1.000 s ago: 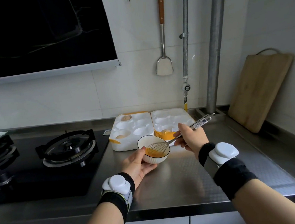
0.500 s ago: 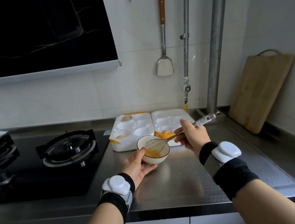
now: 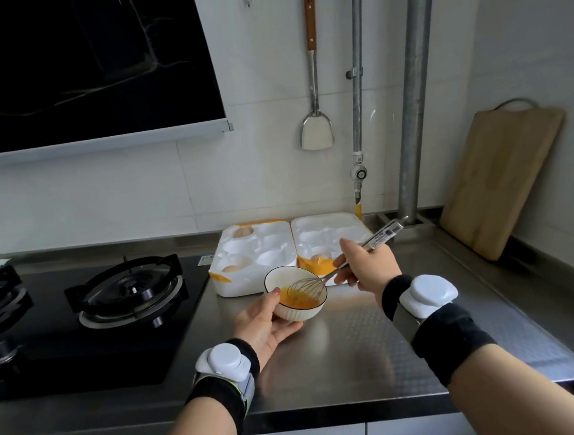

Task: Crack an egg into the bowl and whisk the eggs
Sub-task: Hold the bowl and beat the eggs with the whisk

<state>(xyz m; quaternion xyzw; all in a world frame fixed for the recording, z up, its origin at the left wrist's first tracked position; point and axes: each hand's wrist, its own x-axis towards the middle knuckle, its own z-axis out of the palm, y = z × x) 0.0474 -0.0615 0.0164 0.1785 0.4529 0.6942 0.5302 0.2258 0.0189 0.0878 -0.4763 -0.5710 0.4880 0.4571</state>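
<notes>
The biggest risk, as I judge it, is the bowl [image 3: 297, 297] tipping or sliding: it sits tilted in the left hand [image 3: 264, 322], whose fingers [image 3: 275, 292] are closed around its near wall with the thumb hooked over the rim, and a hard stroke could slop beaten egg [image 3: 297, 300] over the far edge onto the steel table [image 3: 357, 349]. The right hand [image 3: 368, 262] has its fingers closed on the handle of the whisk [image 3: 318, 281], whose wire head sits in the yolk-coloured liquid; an overly wide sweep could knock the rim or fling drops out.

Around them, largest first: the gas hob [image 3: 113, 299] lies well to the left of the left fingers, clear of the work. The wooden cutting board [image 3: 502, 183] leans on the wall far beyond the right fingers. The white egg tray [image 3: 281, 248] stands just behind both sets of fingers, touching or nearly touching the bowl, so it limits forward swing. A spatula [image 3: 315, 112] hangs above. Brown eggs [image 3: 244, 232] rest in tray cups past the left fingers.
</notes>
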